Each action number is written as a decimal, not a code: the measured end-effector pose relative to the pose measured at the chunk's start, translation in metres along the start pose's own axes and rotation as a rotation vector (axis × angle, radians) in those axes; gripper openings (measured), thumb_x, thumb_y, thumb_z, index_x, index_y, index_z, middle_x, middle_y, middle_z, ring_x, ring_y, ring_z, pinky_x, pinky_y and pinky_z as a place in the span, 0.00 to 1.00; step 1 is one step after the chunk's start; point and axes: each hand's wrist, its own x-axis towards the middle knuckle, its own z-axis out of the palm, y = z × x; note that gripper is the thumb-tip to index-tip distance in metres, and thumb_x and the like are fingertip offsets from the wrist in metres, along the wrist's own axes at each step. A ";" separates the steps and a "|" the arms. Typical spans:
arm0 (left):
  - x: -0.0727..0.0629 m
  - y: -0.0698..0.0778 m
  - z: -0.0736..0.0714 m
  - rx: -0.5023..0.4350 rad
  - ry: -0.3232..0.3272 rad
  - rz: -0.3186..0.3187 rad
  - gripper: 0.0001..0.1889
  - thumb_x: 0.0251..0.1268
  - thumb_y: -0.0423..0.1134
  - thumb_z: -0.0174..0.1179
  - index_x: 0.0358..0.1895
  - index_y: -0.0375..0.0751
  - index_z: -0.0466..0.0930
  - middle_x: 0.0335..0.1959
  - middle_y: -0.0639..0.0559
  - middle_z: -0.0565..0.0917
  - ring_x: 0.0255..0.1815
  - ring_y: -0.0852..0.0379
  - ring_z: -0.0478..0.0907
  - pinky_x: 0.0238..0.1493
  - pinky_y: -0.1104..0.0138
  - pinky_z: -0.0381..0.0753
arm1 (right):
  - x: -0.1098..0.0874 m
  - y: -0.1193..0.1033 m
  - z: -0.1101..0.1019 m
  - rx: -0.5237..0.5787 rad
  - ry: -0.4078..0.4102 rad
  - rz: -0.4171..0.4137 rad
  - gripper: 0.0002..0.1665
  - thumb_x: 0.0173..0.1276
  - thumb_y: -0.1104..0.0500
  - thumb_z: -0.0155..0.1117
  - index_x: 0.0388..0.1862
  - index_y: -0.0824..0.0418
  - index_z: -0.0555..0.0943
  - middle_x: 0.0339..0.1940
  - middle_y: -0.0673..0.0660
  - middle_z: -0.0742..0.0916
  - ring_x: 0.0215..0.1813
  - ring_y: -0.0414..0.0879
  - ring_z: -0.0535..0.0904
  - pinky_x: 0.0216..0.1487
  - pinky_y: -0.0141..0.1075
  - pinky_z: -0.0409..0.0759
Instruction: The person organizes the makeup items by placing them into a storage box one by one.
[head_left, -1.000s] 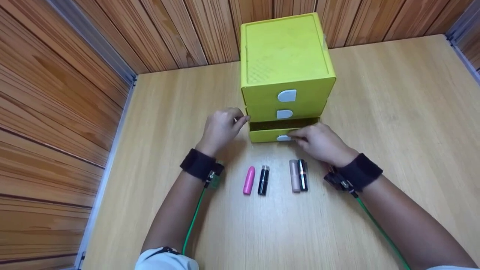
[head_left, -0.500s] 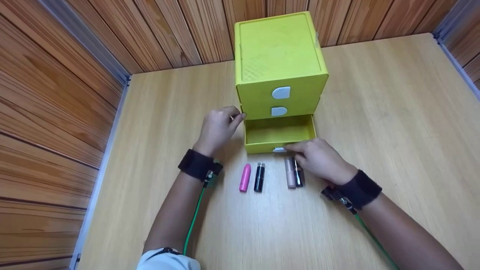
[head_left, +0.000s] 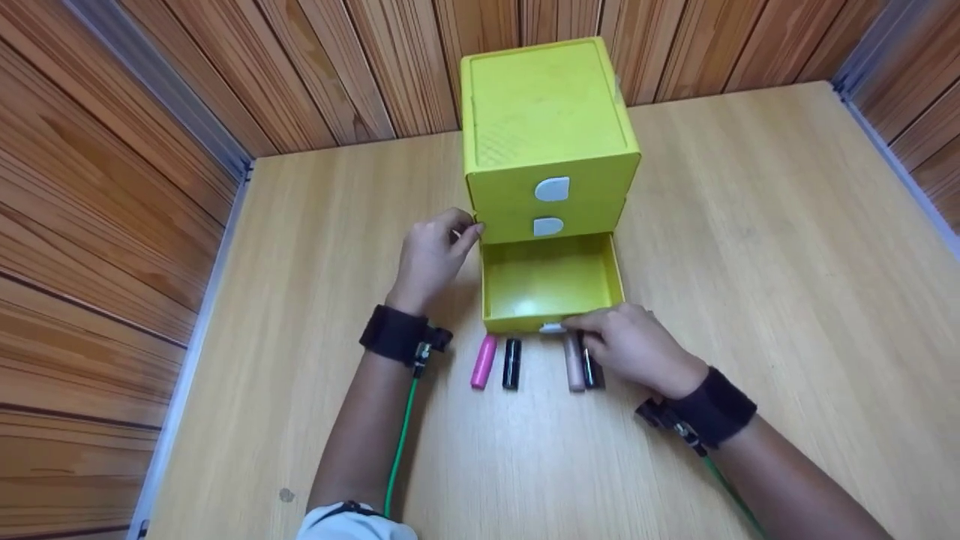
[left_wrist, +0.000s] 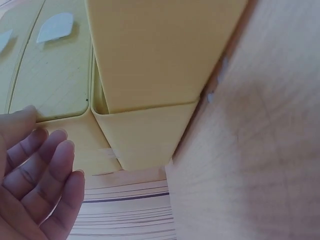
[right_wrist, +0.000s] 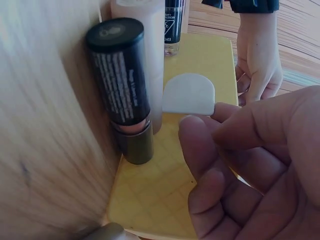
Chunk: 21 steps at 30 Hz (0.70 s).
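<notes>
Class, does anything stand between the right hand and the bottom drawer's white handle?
Nothing visible: the right hand is at the white handle itself; the mauve tube lies on the table, not between.

Four tubes [head_left: 484, 362], three white handles [head_left: 553, 189], two wristbands [head_left: 394, 334], two hands [head_left: 637, 349] — and one yellow cabinet [head_left: 547, 109].

Pale glare spots the drawer [head_left: 551, 279], while wrist views look hazier.
</notes>
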 end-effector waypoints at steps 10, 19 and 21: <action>0.001 -0.002 -0.002 -0.112 0.013 -0.112 0.12 0.64 0.44 0.66 0.42 0.39 0.83 0.33 0.52 0.85 0.29 0.58 0.80 0.31 0.69 0.79 | -0.015 -0.004 -0.003 -0.014 0.021 -0.015 0.16 0.66 0.67 0.62 0.52 0.58 0.85 0.41 0.54 0.88 0.20 0.35 0.70 0.25 0.31 0.77; 0.002 0.004 -0.006 -0.216 0.004 -0.205 0.11 0.62 0.42 0.68 0.43 0.41 0.83 0.37 0.54 0.85 0.30 0.60 0.80 0.33 0.71 0.80 | -0.049 0.007 -0.038 -0.097 0.290 0.074 0.08 0.62 0.66 0.70 0.41 0.61 0.87 0.35 0.53 0.89 0.29 0.40 0.82 0.27 0.35 0.81; 0.004 0.007 -0.004 -0.229 -0.005 -0.190 0.11 0.63 0.43 0.67 0.44 0.41 0.83 0.37 0.54 0.85 0.31 0.60 0.80 0.34 0.71 0.80 | -0.061 0.008 -0.039 -0.145 0.299 0.106 0.06 0.61 0.65 0.72 0.37 0.60 0.87 0.31 0.50 0.88 0.25 0.38 0.79 0.23 0.32 0.77</action>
